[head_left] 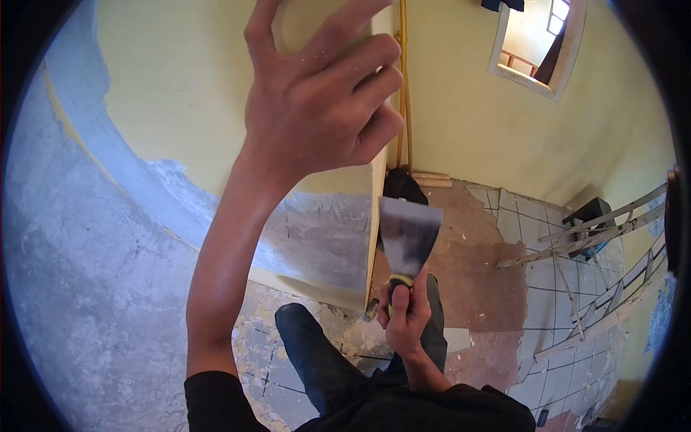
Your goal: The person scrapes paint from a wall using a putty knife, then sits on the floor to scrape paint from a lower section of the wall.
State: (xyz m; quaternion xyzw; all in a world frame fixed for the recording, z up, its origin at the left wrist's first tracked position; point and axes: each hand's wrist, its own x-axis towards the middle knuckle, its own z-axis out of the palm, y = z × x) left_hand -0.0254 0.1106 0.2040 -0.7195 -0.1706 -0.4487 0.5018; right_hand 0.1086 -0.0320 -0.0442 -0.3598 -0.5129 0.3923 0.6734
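My left hand [324, 93] is raised at the top centre in front of the yellow wall, its fingers apart and partly bent, with nothing seen in them. Whether its fingertips touch the wall edge is unclear. Lower down, my right hand [409, 317] is closed round the dark and yellow handle of a putty knife [410, 234]. The wide metal blade points up, away from my body, above the brown floor.
A wooden ladder [612, 232] stands at the right near a black box [590, 216]. Yellow poles [404, 93] lean at the wall corner beside a black bag [405, 186]. Paint flakes litter the tiles [281, 374] round my legs. A framed opening [533, 47] is at upper right.
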